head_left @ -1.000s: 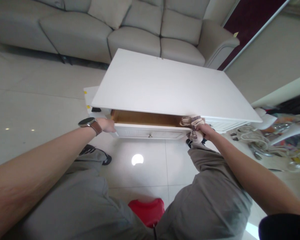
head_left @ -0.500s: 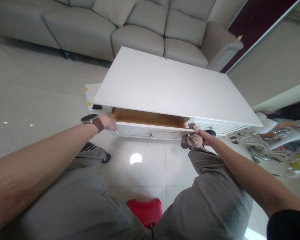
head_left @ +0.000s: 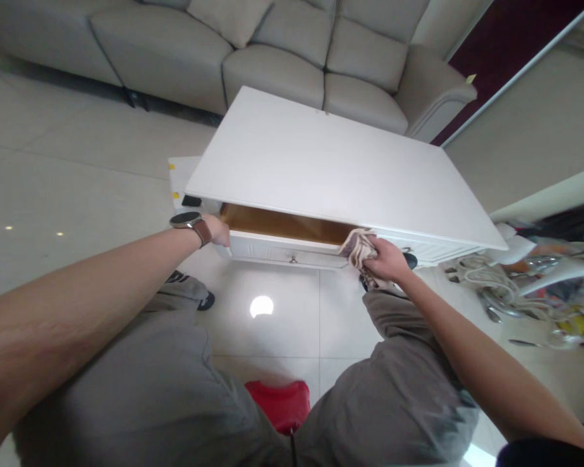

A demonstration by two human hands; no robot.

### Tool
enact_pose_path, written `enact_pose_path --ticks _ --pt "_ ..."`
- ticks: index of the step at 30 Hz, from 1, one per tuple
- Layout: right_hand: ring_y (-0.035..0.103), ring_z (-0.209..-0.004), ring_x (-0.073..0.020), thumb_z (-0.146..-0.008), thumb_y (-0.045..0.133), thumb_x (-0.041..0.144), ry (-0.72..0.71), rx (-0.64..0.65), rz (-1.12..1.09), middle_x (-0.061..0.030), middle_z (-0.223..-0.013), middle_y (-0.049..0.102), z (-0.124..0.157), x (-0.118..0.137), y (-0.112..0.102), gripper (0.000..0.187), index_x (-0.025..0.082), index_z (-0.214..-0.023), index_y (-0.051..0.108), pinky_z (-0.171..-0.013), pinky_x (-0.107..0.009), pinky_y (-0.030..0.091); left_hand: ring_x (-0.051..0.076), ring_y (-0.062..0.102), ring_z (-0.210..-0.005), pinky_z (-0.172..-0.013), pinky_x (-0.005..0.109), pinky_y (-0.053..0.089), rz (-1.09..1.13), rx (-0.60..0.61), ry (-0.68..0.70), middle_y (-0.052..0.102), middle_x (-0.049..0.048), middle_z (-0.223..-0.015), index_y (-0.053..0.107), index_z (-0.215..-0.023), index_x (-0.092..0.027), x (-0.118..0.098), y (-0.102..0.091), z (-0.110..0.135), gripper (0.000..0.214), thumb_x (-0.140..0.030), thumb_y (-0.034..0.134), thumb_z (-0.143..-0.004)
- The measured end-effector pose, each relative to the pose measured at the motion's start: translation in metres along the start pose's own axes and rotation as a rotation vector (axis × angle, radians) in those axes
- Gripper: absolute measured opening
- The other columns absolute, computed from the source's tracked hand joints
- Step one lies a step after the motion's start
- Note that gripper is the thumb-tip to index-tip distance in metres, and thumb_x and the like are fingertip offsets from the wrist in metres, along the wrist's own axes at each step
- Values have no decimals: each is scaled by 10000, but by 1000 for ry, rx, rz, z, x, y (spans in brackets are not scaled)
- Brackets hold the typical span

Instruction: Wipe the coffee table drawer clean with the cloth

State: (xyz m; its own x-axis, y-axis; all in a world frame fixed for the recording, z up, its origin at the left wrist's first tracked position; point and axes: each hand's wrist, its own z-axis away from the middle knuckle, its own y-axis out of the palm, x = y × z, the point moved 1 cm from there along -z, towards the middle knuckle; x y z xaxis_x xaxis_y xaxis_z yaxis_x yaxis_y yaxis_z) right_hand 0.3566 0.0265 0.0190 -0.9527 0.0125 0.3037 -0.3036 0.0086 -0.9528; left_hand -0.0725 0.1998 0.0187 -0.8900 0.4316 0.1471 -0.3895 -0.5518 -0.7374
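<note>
A white low table (head_left: pixel 321 168) stands in front of me with its drawer (head_left: pixel 282 250) pulled partly out, showing a brown wooden inside. My left hand (head_left: pixel 218 231), with a watch on the wrist, grips the drawer's left front corner. My right hand (head_left: pixel 384 261) is closed round a crumpled beige cloth (head_left: pixel 356 246) and presses it against the drawer's right top edge. A small metal knob (head_left: pixel 292 259) sits in the middle of the drawer front.
A grey sofa (head_left: pixel 282 58) stands behind the table. Cables and loose clutter (head_left: pixel 525 285) lie on the tiled floor at the right. A red stool (head_left: pixel 277 402) is under me between my knees. A white board (head_left: pixel 180 178) lies left of the table.
The drawer has slid further in. My right hand has moved the cloth up from the drawer's right front corner onto its top edge, a little to the left.
</note>
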Motion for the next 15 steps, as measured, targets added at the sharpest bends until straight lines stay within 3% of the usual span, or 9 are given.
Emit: enact_pose_path --ticks 3,10,15 --pt "589 -1107 -317 -759 651 269 -221 122 219 -135 -1170 692 -7 31 15 344 194 -1093 680 -980 -400 456 318 672 -1165 -974 317 504 22 -8 9 727 189 -1312 752 -1249 -81 0 0 3 475 -370 723 -873" --pt "554 -1053 -305 -838 618 256 -275 143 346 -118 -1112 689 -32 83 36 234 212 -1066 645 -885 -381 429 335 672 -1137 -956 366 516 72 -28 0 734 213 -1280 688 -1328 -76 0 1 14 532 -346 704 -871" --pt "510 -1103 -322 -863 597 241 -457 87 335 -132 -1168 655 -57 141 36 308 201 -1164 648 -909 -397 412 332 697 -1064 -947 369 513 141 -13 15 770 218 -1137 620 -1397 -34 6 4 19 594 -386 653 -920"
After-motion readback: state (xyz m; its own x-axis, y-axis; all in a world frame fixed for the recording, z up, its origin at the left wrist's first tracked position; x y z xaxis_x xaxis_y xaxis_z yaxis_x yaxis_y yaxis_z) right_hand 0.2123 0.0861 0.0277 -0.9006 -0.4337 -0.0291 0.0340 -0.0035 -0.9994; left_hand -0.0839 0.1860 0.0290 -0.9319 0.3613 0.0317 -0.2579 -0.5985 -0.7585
